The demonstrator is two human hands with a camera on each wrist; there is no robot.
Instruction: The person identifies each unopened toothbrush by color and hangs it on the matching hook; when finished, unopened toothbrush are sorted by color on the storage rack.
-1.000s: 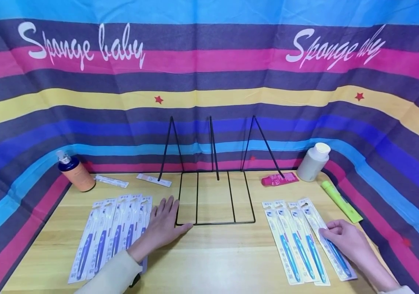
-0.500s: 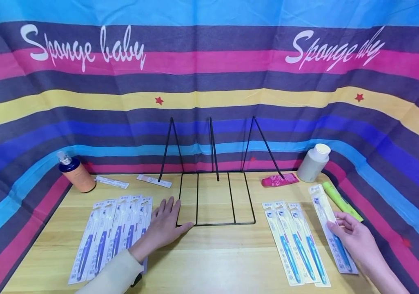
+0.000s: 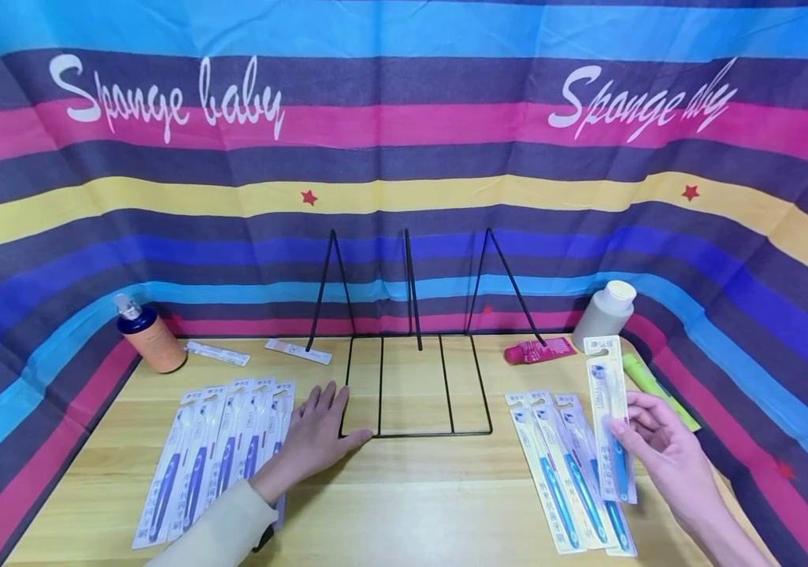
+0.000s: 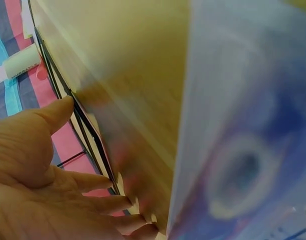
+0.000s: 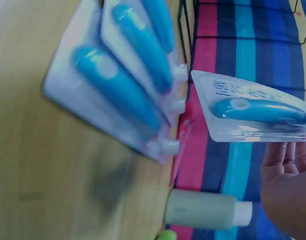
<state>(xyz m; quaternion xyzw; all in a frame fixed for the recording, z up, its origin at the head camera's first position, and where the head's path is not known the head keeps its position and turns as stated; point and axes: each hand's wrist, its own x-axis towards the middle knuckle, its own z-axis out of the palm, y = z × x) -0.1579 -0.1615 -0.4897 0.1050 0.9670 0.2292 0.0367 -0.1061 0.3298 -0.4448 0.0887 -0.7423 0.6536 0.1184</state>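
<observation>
My right hand pinches a packaged toothbrush with a blue handle, holding it upright above the table. The right wrist view shows this toothbrush pack side on, its blister facing up. Beneath and left of it lie three more blue toothbrush packs, the rightmost partly hidden. My left hand rests with fingers spread at the near left corner of a black wire rack. Several purple-handled toothbrush packs lie fanned to its left, partly covered by the forearm. In the left wrist view a blurred pack fills the right side.
An orange bottle stands at the back left, near two thin flat packets. Behind on the right are a pink tube, a pale bottle and a green tube. Striped cloth encloses the table's back and sides.
My right hand has lifted the rightmost blue toothbrush pack off the table, turned it upright and brought it left over the other blue packs. The left hand has stayed in place.
</observation>
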